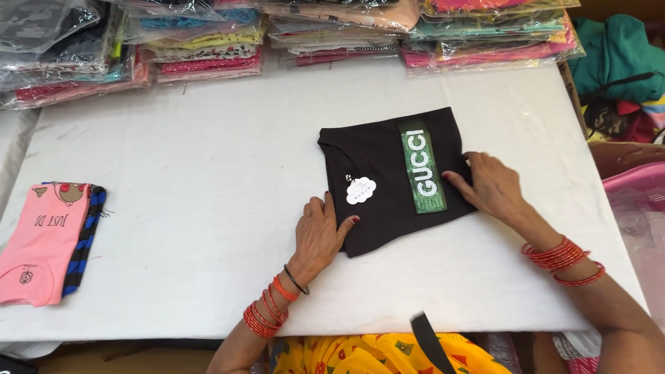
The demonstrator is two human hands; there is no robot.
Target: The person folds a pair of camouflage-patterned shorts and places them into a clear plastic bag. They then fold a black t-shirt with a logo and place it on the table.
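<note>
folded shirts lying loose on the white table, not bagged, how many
3: a black shirt under the left hand and right hand; a pink shirt at the table's left edge, atop a blue-and-black striped shirt. More may lie hidden beneath.

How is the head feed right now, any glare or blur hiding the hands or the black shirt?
Head view: even, soft light, only faint shadows under the left hand and right hand; the folded black shirt with its green sequinned strip is sharp; glare sits only on the clear plastic-wrapped garment stacks at the far edge of the white table; slight wide-angle bending at the frame edges.
</note>
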